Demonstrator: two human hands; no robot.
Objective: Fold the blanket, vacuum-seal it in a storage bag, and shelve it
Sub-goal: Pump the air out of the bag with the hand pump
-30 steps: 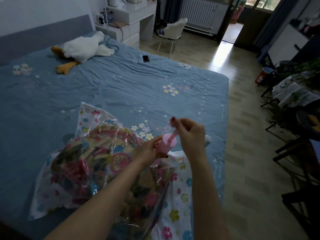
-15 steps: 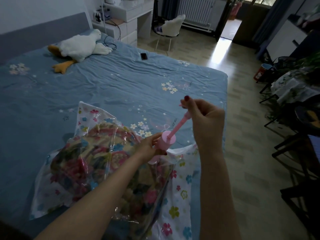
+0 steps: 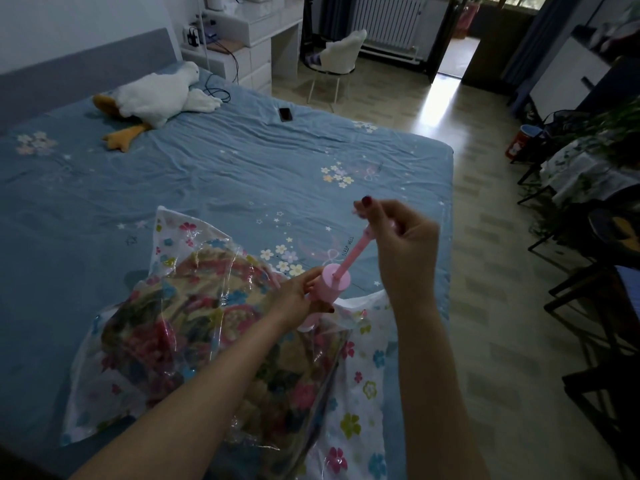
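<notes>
At the far left a grey headboard (image 3: 86, 67) backs the bed (image 3: 221, 174), which is covered in a blue sheet printed with small flowers. A white plush goose (image 3: 156, 97) with orange feet lies near the headboard, and a dark phone (image 3: 285, 114) lies flat on the sheet to its right, well apart from it. Nearer the camera, on the sheet, lies the storage bag (image 3: 353, 403), clear plastic with a white flowered border, and inside it the folded blanket (image 3: 194, 327), a busy floral bundle in reds, yellows and blues that fills the bag's left part. The left hand (image 3: 298, 296) reaches over the bag, its fingers curled round the pink barrel of the hand pump (image 3: 332, 282), whose base sits against the bag's top face. Up and to the right, the right hand (image 3: 401, 244) pinches the pump's handle between thumb and curled fingers, with the thin pink rod drawn out and slanting from barrel to hand. Beyond the bed stand a white desk (image 3: 256, 39), a white chair (image 3: 341, 53) and a radiator (image 3: 388, 19); dark chairs (image 3: 588, 306) line the right edge of the tiled floor (image 3: 485, 271).
</notes>
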